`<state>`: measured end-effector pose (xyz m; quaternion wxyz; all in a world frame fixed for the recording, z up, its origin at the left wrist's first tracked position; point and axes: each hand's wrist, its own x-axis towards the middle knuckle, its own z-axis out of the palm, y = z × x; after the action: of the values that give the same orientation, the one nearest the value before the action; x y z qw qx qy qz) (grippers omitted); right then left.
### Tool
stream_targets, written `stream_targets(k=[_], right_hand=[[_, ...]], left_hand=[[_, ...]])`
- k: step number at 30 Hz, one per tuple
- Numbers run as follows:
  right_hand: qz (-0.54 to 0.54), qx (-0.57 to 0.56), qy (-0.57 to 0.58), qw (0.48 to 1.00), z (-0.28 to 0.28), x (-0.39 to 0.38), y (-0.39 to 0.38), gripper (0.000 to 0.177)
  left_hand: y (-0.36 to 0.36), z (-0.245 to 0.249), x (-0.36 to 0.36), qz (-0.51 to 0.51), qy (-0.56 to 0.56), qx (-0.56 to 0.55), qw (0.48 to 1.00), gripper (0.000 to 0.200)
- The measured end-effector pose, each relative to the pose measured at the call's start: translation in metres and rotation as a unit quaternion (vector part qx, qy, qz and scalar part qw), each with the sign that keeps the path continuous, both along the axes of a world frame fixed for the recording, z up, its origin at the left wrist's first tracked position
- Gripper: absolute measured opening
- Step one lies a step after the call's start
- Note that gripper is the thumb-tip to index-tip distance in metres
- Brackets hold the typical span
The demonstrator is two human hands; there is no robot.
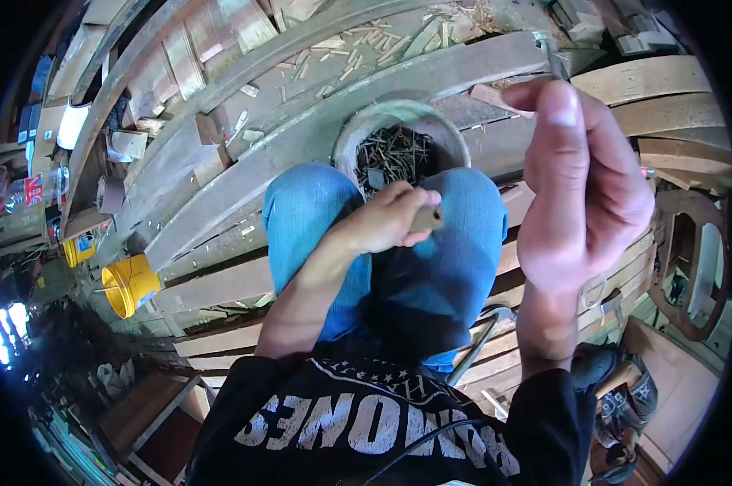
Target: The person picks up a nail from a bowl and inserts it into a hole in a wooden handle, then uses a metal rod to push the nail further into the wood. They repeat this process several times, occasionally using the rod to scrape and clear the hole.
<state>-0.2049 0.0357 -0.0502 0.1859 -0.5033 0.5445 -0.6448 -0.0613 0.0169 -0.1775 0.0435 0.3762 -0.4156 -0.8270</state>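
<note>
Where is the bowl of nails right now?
Head view, upper centre: the bowl of nails sits on the curved wooden planks just beyond the person's knees, directly above the left hand, which pinches a small wooden piece.

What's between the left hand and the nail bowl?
Nothing visible. The left hand, gripping a small wooden piece, sits over the knees right at the near rim of the open bowl of nails.

Bowl (398, 108) of nails (394, 154) set on curved planks (301, 138), just before knees (317, 211). Peg (425, 217) held in left hand (390, 220), over knees, near bowl. Single nail (554, 61) held in right hand (580, 186), raised right of bowl. Bucket (129, 283) placed far left of knees. Wood chips (358, 44) scattered beyond bowl.
</note>
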Motion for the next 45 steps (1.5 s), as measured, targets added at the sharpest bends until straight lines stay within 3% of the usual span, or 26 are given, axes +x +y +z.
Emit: stream_targets(k=[1,4,5,8,10,12,13,15,16,19,22,23,28,30,31,34,35,36,38,39,40,42,43,44,45], right_hand=[[0.026,0.023,0.044,0.998,-0.003,-0.002,0.004,0.02],[0.102,0.097,0.091,0.986,-0.02,-0.009,0.021,0.008],[0.105,0.125,0.138,0.977,-0.023,-0.009,0.027,0.007],[0.132,0.142,0.185,0.964,-0.032,-0.004,0.038,0.006],[0.125,0.155,0.203,0.959,-0.026,0.003,0.041,0.005],[0.113,0.163,0.224,0.954,-0.023,0.011,0.038,0.005],[0.107,0.15,0.241,0.953,-0.027,0.015,0.037,0.004],[0.097,0.167,0.256,0.947,-0.029,0.025,0.037,0.003],[0.094,0.169,0.257,0.947,-0.029,0.029,0.036,0.003],[0.095,0.192,0.236,0.948,-0.036,0.04,0.032,0.003],[0.097,0.185,0.268,0.941,-0.044,0.043,0.028,0.004],[0.085,0.192,0.271,0.939,-0.044,0.043,0.03,0.004],[0.045,0.212,0.388,0.896,-0.028,0.039,0.033,0.012],[0.073,0.263,0.454,0.848,-0.02,0.038,0.033,0.007],[0.079,0.244,0.459,0.851,-0.023,0.036,0.032,0.011],[0.118,0.235,0.409,0.874,-0.03,0.028,0.027,0.011],[0.128,0.22,0.327,0.91,-0.036,0.026,0.025,0.012],[0.129,0.217,0.328,0.91,-0.041,0.027,0.025,0.012],[0.107,0.173,0.231,0.951,-0.05,0.031,0.025,0.02],[0.104,0.165,0.203,0.959,-0.052,0.031,0.027,0.022],[0.102,0.109,0.063,0.987,-0.054,0.031,0.023,0.024],[0.031,0.054,-0.068,0.996,-0.033,0.022,0.019,0.026],[0.029,0.046,-0.096,0.994,-0.028,0.021,0.019,0.026],[0.023,0.034,-0.125,0.991,-0.026,0.018,0.02,0.026],[0.032,0.062,-0.09,0.994,-0.033,0.014,0.022,0.026]], left_hand=[[0.0,-0.009,0.006,0.018,0.078,0.003,0.997,0.041],[-0.004,-0.004,0.016,0.094,0.116,0.036,0.988,0.048],[-0.013,-0.004,0.021,0.04,0.184,0.01,0.982,0.054],[-0.032,0.011,0.025,0.019,0.183,-0.066,0.981,0.049],[-0.04,0.018,0.023,0.043,0.147,-0.125,0.98,0.051],[-0.043,0.01,0.018,0.105,0.119,-0.268,0.95,0.049],[-0.043,0.007,0.018,0.103,0.123,-0.272,0.949,0.049],[-0.041,-0.001,0.019,0.207,0.108,-0.397,0.888,0.048],[-0.042,-0.009,0.022,0.205,0.11,-0.395,0.889,0.048],[-0.042,-0.026,0.029,0.232,0.074,-0.554,0.796,0.044],[-0.039,-0.024,0.028,0.232,0.104,-0.511,0.821,0.044],[-0.039,-0.026,0.025,0.238,0.107,-0.577,0.774,0.045],[-0.043,-0.029,0.023,0.2,0.112,-0.636,0.737,0.042],[-0.039,-0.029,0.025,0.176,0.067,-0.669,0.719,0.041],[-0.04,-0.03,0.027,0.147,0.058,-0.676,0.72,0.041],[-0.039,-0.035,0.026,0.151,0.085,-0.677,0.715,0.039],[-0.032,-0.034,0.026,0.165,0.089,-0.638,0.747,0.038],[-0.03,-0.035,0.024,0.167,0.088,-0.64,0.745,0.038],[-0.029,-0.039,0.02,0.224,0.115,-0.524,0.814,0.048],[-0.027,-0.038,0.019,0.221,0.095,-0.572,0.784,0.048],[-0.03,-0.041,0.021,0.085,0.074,-0.702,0.703,0.045],[-0.009,-0.041,0.012,0.122,0.112,-0.441,0.882,0.043],[-0.012,-0.042,0.013,0.145,0.122,-0.43,0.883,0.042],[-0.01,-0.041,0.014,0.215,0.057,-0.233,0.947,0.049],[-0.018,-0.037,0.018,0.219,0.107,-0.263,0.933,0.052]])
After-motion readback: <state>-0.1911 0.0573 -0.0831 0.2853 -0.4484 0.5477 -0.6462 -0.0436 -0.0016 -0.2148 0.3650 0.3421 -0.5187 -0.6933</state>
